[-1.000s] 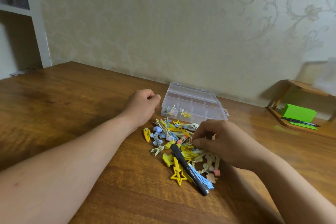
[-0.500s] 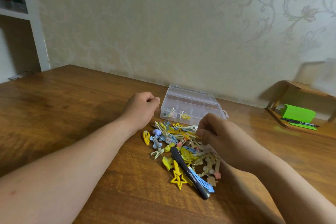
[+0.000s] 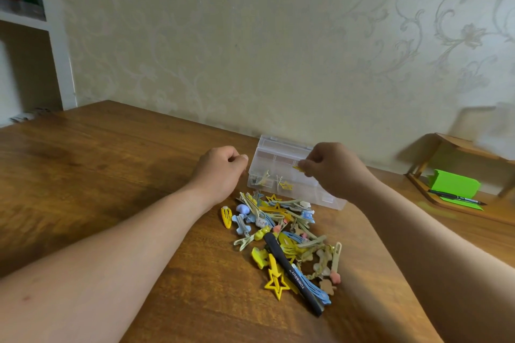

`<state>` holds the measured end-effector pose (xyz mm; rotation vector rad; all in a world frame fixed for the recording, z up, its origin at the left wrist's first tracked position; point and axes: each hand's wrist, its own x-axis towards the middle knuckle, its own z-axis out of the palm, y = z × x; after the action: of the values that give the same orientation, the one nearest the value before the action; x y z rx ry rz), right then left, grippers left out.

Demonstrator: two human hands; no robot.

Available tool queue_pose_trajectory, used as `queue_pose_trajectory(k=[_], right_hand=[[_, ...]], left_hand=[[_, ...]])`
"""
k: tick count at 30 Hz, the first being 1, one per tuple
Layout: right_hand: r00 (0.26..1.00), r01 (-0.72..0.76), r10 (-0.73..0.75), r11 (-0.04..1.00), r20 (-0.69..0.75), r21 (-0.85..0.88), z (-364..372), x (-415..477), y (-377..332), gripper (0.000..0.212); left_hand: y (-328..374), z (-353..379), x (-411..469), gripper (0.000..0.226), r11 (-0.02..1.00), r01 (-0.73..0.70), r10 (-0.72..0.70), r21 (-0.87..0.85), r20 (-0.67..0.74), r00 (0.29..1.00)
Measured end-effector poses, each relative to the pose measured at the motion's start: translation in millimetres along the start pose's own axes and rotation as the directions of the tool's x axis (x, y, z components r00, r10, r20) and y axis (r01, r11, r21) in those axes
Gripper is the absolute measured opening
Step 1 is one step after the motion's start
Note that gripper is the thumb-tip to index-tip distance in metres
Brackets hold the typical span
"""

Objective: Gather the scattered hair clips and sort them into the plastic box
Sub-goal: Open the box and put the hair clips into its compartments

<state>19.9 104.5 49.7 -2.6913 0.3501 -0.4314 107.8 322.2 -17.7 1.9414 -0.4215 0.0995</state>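
A clear plastic box (image 3: 274, 164) with compartments stands open near the wall, a few clips lying in its front cells. My right hand (image 3: 333, 168) hovers over the box and pinches a small yellow clip (image 3: 297, 167) between thumb and fingers. My left hand (image 3: 221, 168) rests on the table just left of the box, fingers curled into a loose fist with nothing visible in it. In front of the box lies a pile of hair clips (image 3: 284, 234), yellow, blue and beige, with a yellow star clip (image 3: 276, 281) and a long black clip (image 3: 289, 270) at its near end.
The wooden table (image 3: 111, 175) stretches to the left. A wooden stand (image 3: 459, 175) at the right holds green notes (image 3: 454, 184) and a pen (image 3: 457, 198). A white shelf (image 3: 36, 22) stands at the far left by the wall.
My right hand has risen from the pile with a yellow clip and moved back over the box. My left hand has stayed beside the box.
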Motion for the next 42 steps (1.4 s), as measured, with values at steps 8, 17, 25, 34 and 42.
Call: queue_pose_trajectory(k=[8, 17, 25, 34, 42], right_hand=[[0.987, -0.079, 0.085, 0.996, 0.135, -0.049, 22, 24, -5, 0.024], [0.977, -0.096, 0.114, 0.990, 0.181, -0.105, 24, 26, -13, 0.036], [0.989, -0.101, 0.098, 0.995, 0.111, 0.019, 15, 17, -11, 0.038], [0.996, 0.089, -0.085, 0.958, -0.025, 0.272, -32, -65, 6, 0.019], [0.939, 0.094, -0.104, 0.994, 0.327, 0.046, -22, -92, 35, 0.015]], left_hand=[[-2, 0, 1, 0.033, 1.000, -0.006, 0.006, -0.015, 0.010, 1.000], [-2, -1, 2, 0.034, 1.000, -0.009, 0.009, -0.010, 0.009, 1.000], [-3, 0, 2, 0.033, 1.000, -0.009, 0.009, -0.015, 0.006, 1.000], [0, 0, 0, 0.033, 1.000, 0.004, -0.004, -0.001, 0.009, 1.000], [-1, 2, 1, 0.032, 1.000, -0.003, 0.003, 0.026, -0.011, 1.000]])
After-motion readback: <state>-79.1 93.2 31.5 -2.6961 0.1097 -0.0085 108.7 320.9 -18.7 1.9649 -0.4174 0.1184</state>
